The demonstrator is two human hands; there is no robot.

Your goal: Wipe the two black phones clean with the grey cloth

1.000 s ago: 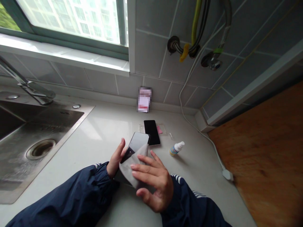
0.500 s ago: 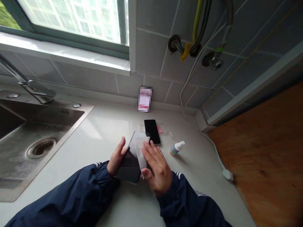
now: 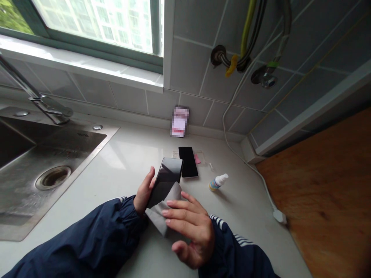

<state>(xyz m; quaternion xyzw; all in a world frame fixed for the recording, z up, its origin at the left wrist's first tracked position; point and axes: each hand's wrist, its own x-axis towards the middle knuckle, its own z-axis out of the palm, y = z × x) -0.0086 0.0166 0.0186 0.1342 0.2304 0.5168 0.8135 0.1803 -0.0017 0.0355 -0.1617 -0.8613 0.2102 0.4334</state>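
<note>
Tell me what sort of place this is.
Most likely a home kitchen: a brushed stainless steel sink with a round drain, a chrome mixer tap beside it, and a pale stone countertop running along grey wall tiles.

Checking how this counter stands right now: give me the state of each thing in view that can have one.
Held smartphone: tilted up off the counter, screen dark.
Gray cloth: bunched against the phone's lower end.
Left hand: closed on the phone's edge.
Right hand: open, fingers spread on the cloth.
Second smartphone: flat on the counter, screen dark.
Small bottle: lying on its side, capped.
</note>
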